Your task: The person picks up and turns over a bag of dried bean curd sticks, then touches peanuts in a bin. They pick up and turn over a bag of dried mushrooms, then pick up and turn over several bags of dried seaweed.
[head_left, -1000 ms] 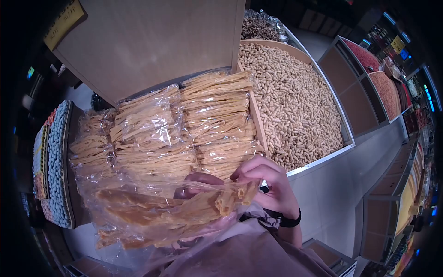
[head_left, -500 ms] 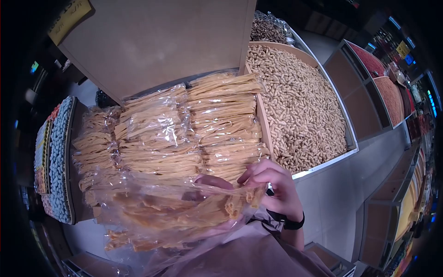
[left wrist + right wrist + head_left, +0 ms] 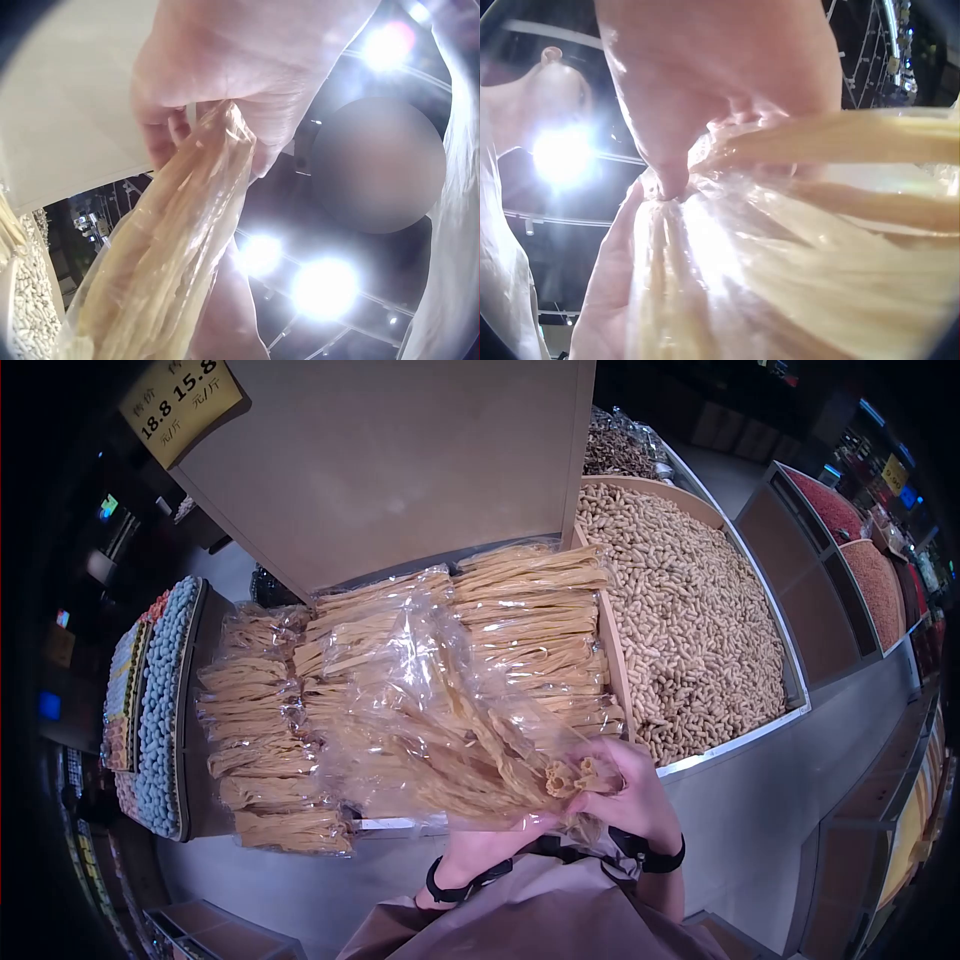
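Leftmost, in the head view, a display of pale blue and orange pieces (image 3: 160,710) stands at the edge. Next comes a yellow price sign (image 3: 182,410) reading 18.8 and 15.8, at the upper corner of a tall panel (image 3: 400,470). Below the panel, packs of dried sticks (image 3: 265,730) lie side by side in rows, wrapped in clear plastic. In front of them, and overlapping some, is the clear bag (image 3: 470,750) with long yellowish sticks inside, their hollow ends (image 3: 570,775) pointing toward the right hand. The left hand (image 3: 490,850), a dark band at its wrist, is partly hidden below the bag; the left wrist view shows its thumb and fingers clamped on the gathered plastic. The right hand (image 3: 640,790), also with a dark band, pinches the bag near the stick ends, its fingers closed on bunched plastic. Just beyond the packs, behind a low wooden divider (image 3: 615,660), sits a bin full of peanuts (image 3: 690,630). Farther right, other bins hold red pieces (image 3: 822,502) and pinkish pieces (image 3: 875,590).
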The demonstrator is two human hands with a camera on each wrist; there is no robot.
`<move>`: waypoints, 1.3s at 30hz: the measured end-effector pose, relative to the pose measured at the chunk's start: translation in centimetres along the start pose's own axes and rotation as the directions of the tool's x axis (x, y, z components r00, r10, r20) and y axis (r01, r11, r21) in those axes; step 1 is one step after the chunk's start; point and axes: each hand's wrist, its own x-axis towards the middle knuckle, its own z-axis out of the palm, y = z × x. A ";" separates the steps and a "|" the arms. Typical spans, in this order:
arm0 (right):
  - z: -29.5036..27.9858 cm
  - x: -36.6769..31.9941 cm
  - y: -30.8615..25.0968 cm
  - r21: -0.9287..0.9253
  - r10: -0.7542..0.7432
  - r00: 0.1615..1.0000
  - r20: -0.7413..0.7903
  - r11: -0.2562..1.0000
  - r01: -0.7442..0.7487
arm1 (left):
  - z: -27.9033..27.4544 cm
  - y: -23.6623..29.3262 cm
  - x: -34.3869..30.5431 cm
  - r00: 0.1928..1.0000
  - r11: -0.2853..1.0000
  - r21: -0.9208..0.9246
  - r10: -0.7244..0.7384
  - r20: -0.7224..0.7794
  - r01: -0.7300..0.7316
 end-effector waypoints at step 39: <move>0.1 10.3 22.4 -0.877 -0.091 0.991 0.095 0.464 0.126 | -6.7 -14.1 -0.3 0.898 0.433 0.901 -0.409 0.161 0.036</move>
